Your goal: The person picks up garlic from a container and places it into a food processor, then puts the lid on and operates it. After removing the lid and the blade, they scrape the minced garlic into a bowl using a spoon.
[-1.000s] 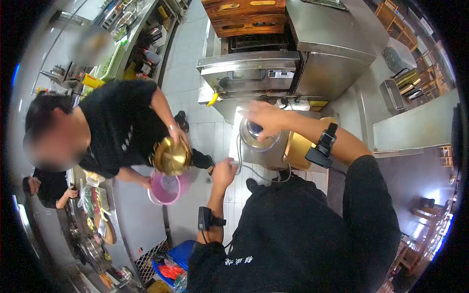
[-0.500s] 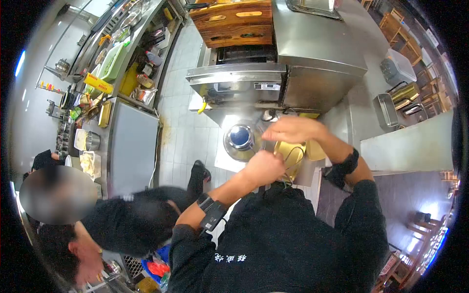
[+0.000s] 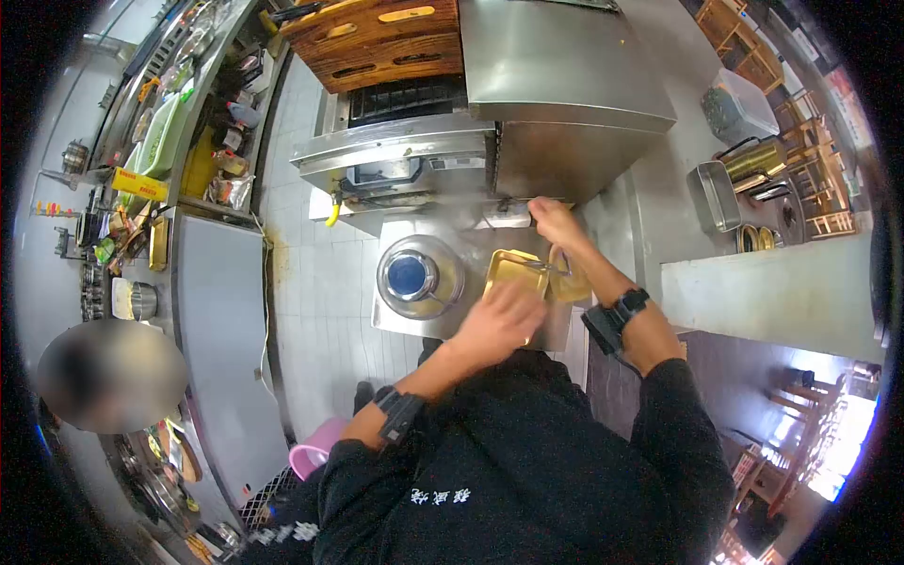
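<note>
My left hand, smeared by motion, is over the near end of a gold-coloured rectangular tray. Its fingers look curled; whatever they hold is hidden. A metal tool like tongs lies across the tray. My right hand reaches past the tray to the foot of the steel unit, fingers drawn together, and I cannot make out what is in them. Below its wrist stands a yellowish container. Left of the tray is a round clear vessel with a metal neck and dark blue top.
A steel unit with a slotted wooden board stands ahead. A white-fronted counter runs along the left, with a pink bucket near its foot. At right are a steel ledge, a metal pan and a plastic tub.
The view has shifted, so the steel unit and vessel appear further left. My hands have moved apart, the right one reaching further forward. The co-worker's body on the left has mostly left the view.
</note>
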The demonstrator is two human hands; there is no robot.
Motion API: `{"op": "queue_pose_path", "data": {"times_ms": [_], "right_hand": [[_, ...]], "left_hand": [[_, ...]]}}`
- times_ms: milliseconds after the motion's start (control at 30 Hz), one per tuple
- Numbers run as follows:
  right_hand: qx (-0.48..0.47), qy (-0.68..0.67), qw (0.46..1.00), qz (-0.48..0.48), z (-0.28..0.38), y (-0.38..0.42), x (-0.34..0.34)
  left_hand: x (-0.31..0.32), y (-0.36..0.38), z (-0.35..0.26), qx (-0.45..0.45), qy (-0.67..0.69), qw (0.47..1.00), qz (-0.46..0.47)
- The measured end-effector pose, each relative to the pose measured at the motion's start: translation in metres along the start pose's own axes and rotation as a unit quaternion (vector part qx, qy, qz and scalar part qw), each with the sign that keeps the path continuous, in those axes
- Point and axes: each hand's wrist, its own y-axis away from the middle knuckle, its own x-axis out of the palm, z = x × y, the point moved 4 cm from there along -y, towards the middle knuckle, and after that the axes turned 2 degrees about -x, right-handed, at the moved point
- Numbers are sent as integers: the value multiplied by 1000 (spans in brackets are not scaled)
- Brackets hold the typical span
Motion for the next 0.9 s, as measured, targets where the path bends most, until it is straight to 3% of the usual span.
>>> {"op": "queue_pose_path", "data": {"times_ms": [33,133,233,433,633,900], "right_hand": [[-146,93,984,-39,-6,-5,5],[62,152,970,181,1,-21,29],[31,288,957,28,-2,-38,46],[13,306,951,49,-9,-48,59],[-92,354,928,65,-9,-40,65],[-157,342,920,106,-15,-43,71]], "left_hand": [[-2,11,16,-38,-14,999,-30],[-37,34,59,-153,-58,982,-98],[-55,62,92,-272,-104,951,-98],[-47,97,122,-328,5,939,-104],[-43,102,129,-400,108,903,-112],[-34,109,129,-406,132,896,-120]]}}
